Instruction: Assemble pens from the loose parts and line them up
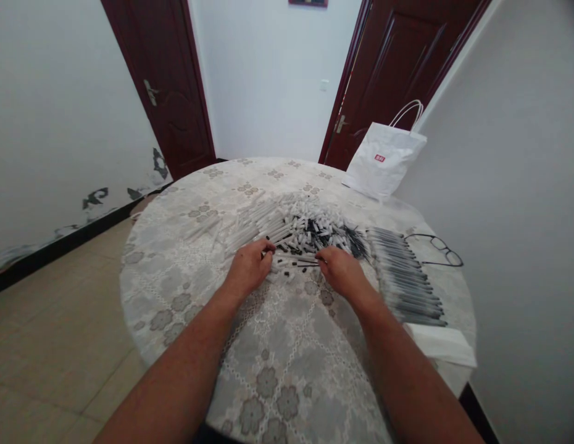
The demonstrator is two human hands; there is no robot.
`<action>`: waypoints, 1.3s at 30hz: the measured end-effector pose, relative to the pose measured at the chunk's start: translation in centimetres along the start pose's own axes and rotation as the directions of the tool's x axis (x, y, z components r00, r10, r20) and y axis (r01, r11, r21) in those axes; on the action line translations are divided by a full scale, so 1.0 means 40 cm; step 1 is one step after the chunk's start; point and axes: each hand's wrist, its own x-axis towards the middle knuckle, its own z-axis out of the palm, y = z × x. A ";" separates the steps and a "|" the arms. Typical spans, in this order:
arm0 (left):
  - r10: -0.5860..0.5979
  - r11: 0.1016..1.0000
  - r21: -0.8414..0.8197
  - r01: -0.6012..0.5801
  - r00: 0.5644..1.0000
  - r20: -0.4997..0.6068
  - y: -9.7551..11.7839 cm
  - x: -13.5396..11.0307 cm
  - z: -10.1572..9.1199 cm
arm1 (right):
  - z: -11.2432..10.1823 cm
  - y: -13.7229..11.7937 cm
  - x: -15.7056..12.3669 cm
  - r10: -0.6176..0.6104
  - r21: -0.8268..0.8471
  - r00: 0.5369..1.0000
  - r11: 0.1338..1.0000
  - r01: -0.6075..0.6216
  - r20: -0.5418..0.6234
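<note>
Both my hands rest on a round table [287,364] with a grey flowered cloth. My left hand [249,266] is curled, fingertips pinched at the near edge of a heap of small pen parts [310,228]. My right hand [341,269] is also curled, its fingers pinching something thin and dark among loose pieces lying between the two hands. What either hand holds is too small to name. Clear pen barrels [250,225] lie in a pile just beyond my left hand. A row of finished pens [405,277] lies right of my right hand.
A white paper bag [384,160] stands at the table's far right edge against the wall. Black glasses [437,250] lie beside the pen row. A folded white sheet [442,345] sits at the near right rim. Two dark doors stand behind; tiled floor lies to the left.
</note>
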 end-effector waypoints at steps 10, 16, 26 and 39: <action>0.101 0.994 0.028 -0.103 0.993 0.060 0.006 -0.011 0.028 | 0.085 -0.019 0.037 -0.014 -0.053 0.998 0.999 0.011 -0.054; 0.088 0.995 0.050 -0.092 0.993 0.076 0.000 -0.012 0.032 | 0.091 -0.025 0.044 0.025 -0.092 1.000 0.995 -0.024 0.012; -0.086 0.962 -0.250 0.109 0.991 0.100 0.024 -0.004 0.030 | 0.113 0.005 0.025 -0.013 0.108 0.976 0.993 0.038 -0.215; -0.354 0.477 -0.793 0.378 0.909 0.220 0.032 0.001 0.064 | 0.081 0.014 0.000 -0.075 0.034 0.997 0.997 0.075 0.004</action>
